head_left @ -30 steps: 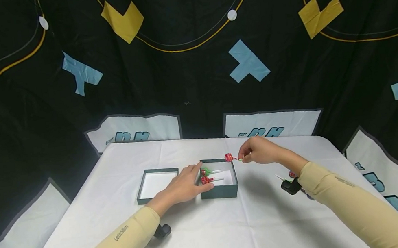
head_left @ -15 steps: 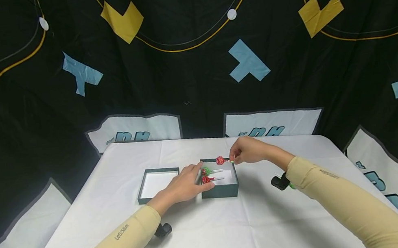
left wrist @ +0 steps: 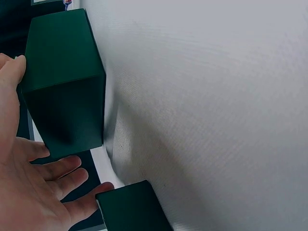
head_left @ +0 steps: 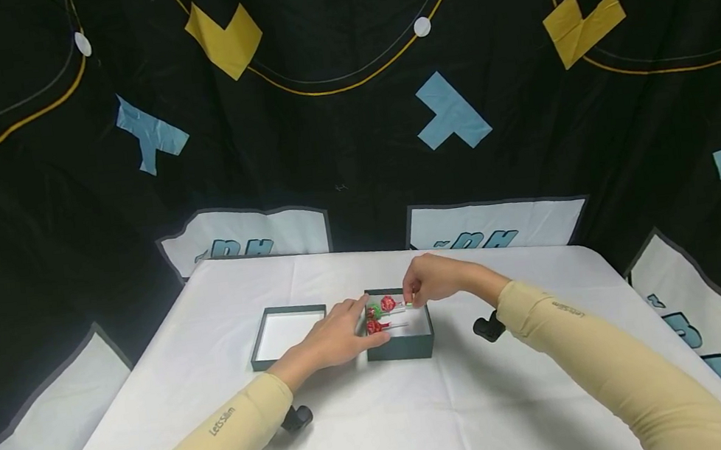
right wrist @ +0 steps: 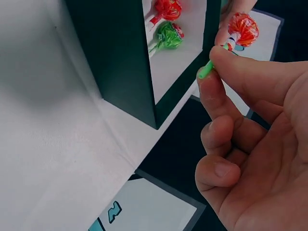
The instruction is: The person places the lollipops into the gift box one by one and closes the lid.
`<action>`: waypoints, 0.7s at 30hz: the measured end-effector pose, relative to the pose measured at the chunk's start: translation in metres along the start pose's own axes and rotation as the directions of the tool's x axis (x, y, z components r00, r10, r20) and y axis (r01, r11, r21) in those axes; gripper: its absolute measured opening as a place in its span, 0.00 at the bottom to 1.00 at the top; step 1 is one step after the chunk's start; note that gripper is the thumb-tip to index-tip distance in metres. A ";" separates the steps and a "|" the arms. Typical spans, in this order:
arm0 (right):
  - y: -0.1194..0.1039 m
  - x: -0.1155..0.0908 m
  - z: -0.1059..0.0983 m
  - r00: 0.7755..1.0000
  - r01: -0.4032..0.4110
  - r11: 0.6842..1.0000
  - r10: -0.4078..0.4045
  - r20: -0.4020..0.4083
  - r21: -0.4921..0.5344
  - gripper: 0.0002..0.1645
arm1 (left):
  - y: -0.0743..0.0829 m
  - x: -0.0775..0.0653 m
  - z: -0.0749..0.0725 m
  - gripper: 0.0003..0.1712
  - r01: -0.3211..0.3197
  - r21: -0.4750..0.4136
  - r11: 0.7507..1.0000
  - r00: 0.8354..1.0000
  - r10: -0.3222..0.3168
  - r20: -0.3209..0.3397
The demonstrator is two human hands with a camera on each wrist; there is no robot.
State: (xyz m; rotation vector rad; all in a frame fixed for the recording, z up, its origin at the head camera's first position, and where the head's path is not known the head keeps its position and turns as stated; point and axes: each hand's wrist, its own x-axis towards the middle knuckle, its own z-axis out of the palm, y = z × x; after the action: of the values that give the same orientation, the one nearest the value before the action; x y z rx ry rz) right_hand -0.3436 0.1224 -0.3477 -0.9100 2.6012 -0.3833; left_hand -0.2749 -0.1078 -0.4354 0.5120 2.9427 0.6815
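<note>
A dark green box (head_left: 400,348) stands with its top uncovered on the white table. Inside it lie a green lollipop (right wrist: 171,35) and a red lollipop (right wrist: 168,8), sticks toward the right. My left hand (head_left: 336,335) rests at the box's left end, thumb by the near wall and a fingertip at the far left corner, with the other fingers stretched out. Over the far part of the box, my right hand (head_left: 435,278) pinches the green-tipped stick of another red lollipop (right wrist: 243,29) between thumb and index finger. Its wrapped head points left.
The shallow green lid (head_left: 282,335), white inside, lies to the left of the box, close to my left fingers. Black wrist-camera mounts (head_left: 489,328) hang under both wrists. Behind the table (head_left: 371,432) hangs a black curtain (head_left: 339,153).
My right hand has moved left with the pinched red lollipop, from beyond the box's right far corner to over its inside. My left hand has stayed put.
</note>
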 end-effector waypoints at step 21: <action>-0.009 0.028 0.015 0.988 0.037 0.994 -0.021 0.151 -0.101 0.04 | -0.001 0.001 0.001 0.57 -0.010 0.007 1.000 1.000 0.010 0.006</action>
State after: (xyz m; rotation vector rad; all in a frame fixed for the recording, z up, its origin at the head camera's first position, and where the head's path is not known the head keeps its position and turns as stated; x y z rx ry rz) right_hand -0.3529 0.0959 -0.3652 -0.9724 2.4911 -0.1814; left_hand -0.2760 -0.1082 -0.4367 0.5290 2.9401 0.6699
